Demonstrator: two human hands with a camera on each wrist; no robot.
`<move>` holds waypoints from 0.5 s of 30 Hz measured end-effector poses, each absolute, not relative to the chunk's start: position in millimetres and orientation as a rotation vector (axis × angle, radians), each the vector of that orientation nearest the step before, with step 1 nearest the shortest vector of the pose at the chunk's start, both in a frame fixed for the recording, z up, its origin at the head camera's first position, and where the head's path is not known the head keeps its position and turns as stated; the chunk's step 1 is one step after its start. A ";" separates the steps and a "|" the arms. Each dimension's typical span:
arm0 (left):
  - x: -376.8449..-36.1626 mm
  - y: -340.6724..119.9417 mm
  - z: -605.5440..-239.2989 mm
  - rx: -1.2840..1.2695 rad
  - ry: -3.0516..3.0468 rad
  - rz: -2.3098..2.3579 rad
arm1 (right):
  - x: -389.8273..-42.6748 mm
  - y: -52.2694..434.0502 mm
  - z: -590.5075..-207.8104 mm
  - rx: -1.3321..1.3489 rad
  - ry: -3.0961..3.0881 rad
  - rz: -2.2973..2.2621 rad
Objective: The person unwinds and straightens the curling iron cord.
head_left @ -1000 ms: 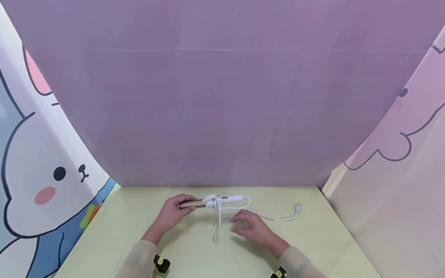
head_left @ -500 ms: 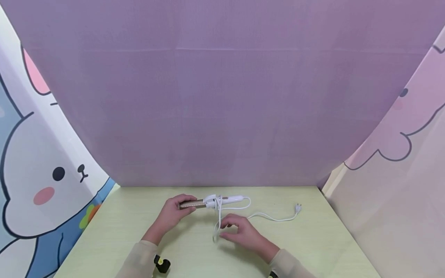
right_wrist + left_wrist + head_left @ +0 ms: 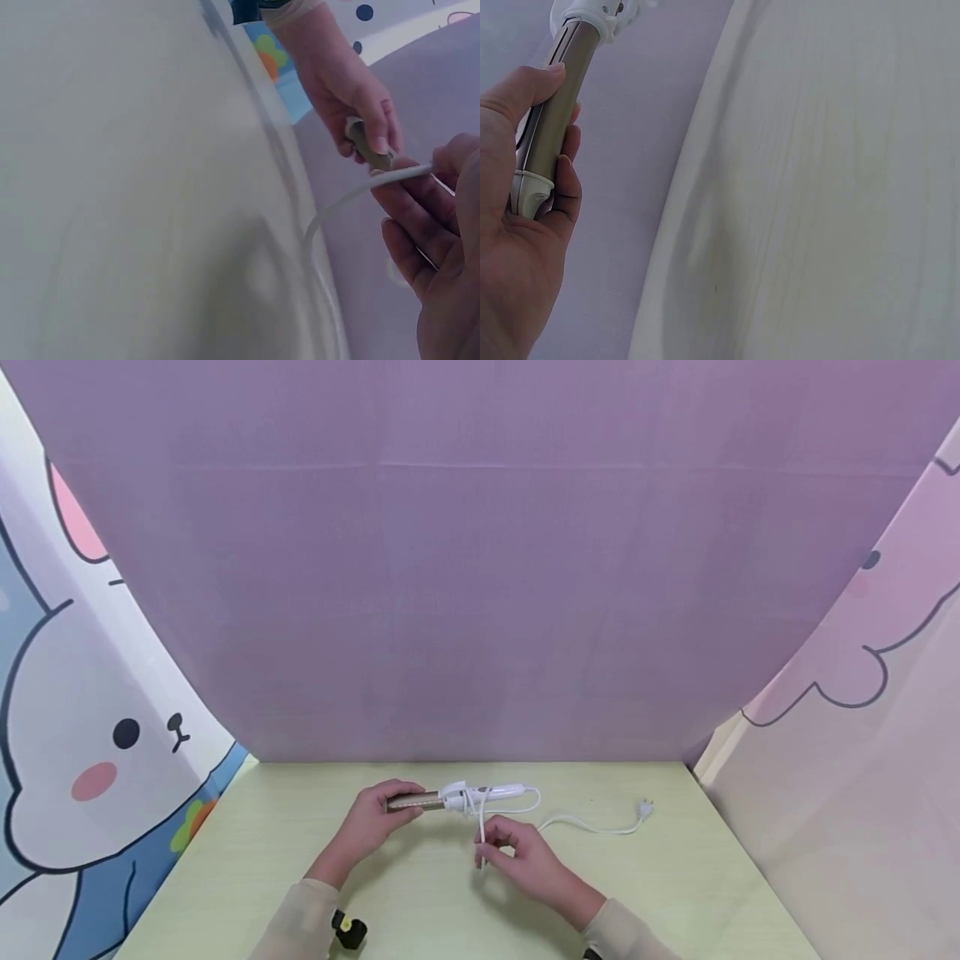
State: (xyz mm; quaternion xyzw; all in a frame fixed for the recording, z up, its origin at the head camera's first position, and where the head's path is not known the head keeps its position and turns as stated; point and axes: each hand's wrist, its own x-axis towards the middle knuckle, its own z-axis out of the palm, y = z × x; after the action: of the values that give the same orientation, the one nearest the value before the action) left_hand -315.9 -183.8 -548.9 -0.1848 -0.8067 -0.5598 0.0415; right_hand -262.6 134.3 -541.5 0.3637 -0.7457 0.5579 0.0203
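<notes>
A curling iron with a gold barrel (image 3: 559, 105) and a white handle (image 3: 506, 791) is held just above the table. My left hand (image 3: 373, 817) grips the barrel near its white tip, thumb on one side and fingers curled round the other. The white cord (image 3: 341, 199) loops round the iron where barrel and handle meet, and hangs in front of it. With thumb and fingers, my right hand (image 3: 521, 858) pinches that hanging cord below the handle. Part of the cord is hidden behind the right hand.
The cord's far end with its two-pin plug (image 3: 644, 810) lies on the pale wooden table (image 3: 420, 910) at the right. A purple cloth (image 3: 480, 610) rises behind the table's back edge. Cartoon-printed curtains (image 3: 112, 710) flank both sides.
My right hand has moved left to the hanging cord loop and taken hold of it, drawing the loop slightly right. The left hand and the curling iron have stayed in place.
</notes>
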 end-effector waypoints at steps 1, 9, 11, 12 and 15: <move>-315.8 -184.3 -548.6 -0.566 -2.471 -1.717 | -263.2 135.9 -538.7 1.123 -2.311 1.723; -316.4 -187.4 -551.7 -0.560 -2.470 -1.730 | -272.8 153.7 -515.1 1.058 -2.292 1.566; -316.3 -187.8 -552.0 -0.561 -2.468 -1.741 | -276.5 157.7 -508.6 1.075 -2.259 1.516; -316.2 -188.0 -552.0 -0.565 -2.464 -1.751 | -278.4 159.6 -505.1 1.087 -2.239 1.491; -315.9 -189.0 -551.9 -0.580 -2.462 -1.770 | -283.9 164.5 -494.1 1.106 -2.181 1.421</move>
State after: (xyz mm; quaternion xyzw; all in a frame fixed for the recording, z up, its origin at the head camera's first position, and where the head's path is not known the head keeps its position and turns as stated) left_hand -315.9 -189.0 -551.9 -0.1879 -0.7971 -0.5732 0.0273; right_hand -283.9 164.5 -494.1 0.3863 -0.7616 0.4964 0.1560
